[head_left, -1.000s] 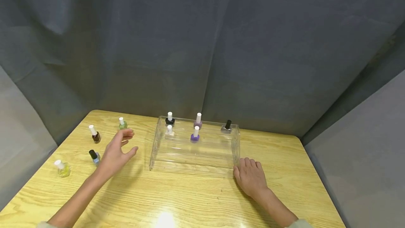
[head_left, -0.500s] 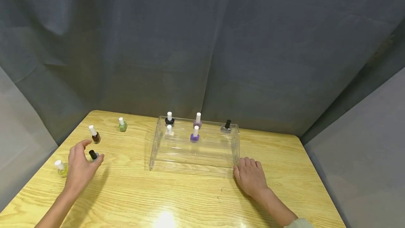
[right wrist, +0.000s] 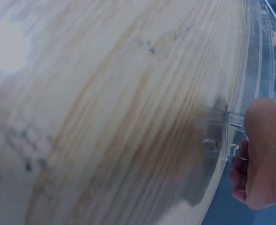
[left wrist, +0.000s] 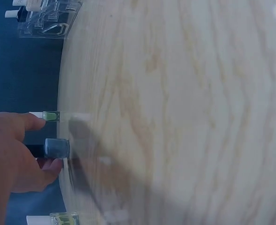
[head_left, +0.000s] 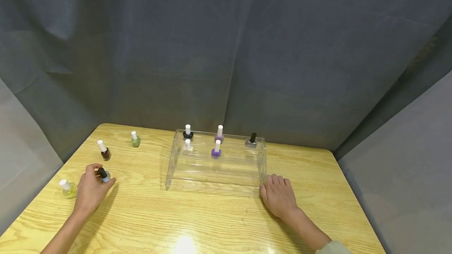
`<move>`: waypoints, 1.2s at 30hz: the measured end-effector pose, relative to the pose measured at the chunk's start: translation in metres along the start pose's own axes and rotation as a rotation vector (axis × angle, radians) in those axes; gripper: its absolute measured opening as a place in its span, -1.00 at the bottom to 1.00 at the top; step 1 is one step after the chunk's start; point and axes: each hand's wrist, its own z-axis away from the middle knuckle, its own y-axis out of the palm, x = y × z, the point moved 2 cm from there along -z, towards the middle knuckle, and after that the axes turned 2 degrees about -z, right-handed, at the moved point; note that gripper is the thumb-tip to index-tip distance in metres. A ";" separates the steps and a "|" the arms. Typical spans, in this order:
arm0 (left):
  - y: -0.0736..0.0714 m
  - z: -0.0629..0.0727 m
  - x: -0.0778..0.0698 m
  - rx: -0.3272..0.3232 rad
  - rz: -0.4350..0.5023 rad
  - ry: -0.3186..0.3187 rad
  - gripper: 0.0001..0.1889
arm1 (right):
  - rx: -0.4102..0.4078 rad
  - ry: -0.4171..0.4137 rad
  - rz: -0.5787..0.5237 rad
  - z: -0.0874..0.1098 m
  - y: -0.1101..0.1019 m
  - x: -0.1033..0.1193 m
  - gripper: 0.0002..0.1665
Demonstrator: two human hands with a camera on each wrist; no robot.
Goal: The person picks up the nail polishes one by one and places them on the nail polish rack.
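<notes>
My left hand (head_left: 91, 191) reaches round a nail polish bottle (head_left: 107, 176) with a black cap and pale blue body. In the left wrist view, thumb and fingers lie on either side of this bottle (left wrist: 56, 148), with a gap on the index finger's side. A clear stepped display rack (head_left: 215, 171) stands mid-table. At its front right corner my right hand (head_left: 279, 196) grips the end, thumb at the front and fingers along the outer side. The right wrist view shows those fingers (right wrist: 240, 176) curled by the rack's end.
Left of the rack stand nail polish bottles: yellow (head_left: 70, 190), dark red (head_left: 105, 153) and green (head_left: 135, 141). On its upper steps sit several more, among them a purple one (head_left: 216, 153) and a black-capped one (head_left: 251, 142). A dark curtain (head_left: 197, 50) hangs behind the table.
My left hand has moved left and toward me, away from the green bottle, and come down around the pale blue one. The right hand has stayed at the rack's corner.
</notes>
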 end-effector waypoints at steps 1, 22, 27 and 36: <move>0.001 -0.001 0.001 0.004 -0.001 0.003 -0.37 | 0.000 0.001 -0.001 0.000 0.000 0.000 -0.61; 0.006 -0.003 -0.006 -0.024 -0.027 0.070 -0.51 | 0.045 0.028 -0.046 -0.001 0.004 -0.002 -0.62; 0.008 -0.006 -0.030 0.012 0.035 0.129 -0.48 | 0.017 0.020 -0.048 -0.001 0.005 -0.001 -0.61; 0.017 -0.011 -0.086 0.108 0.142 0.290 -0.50 | 0.053 0.041 -0.054 0.000 0.005 -0.001 -0.61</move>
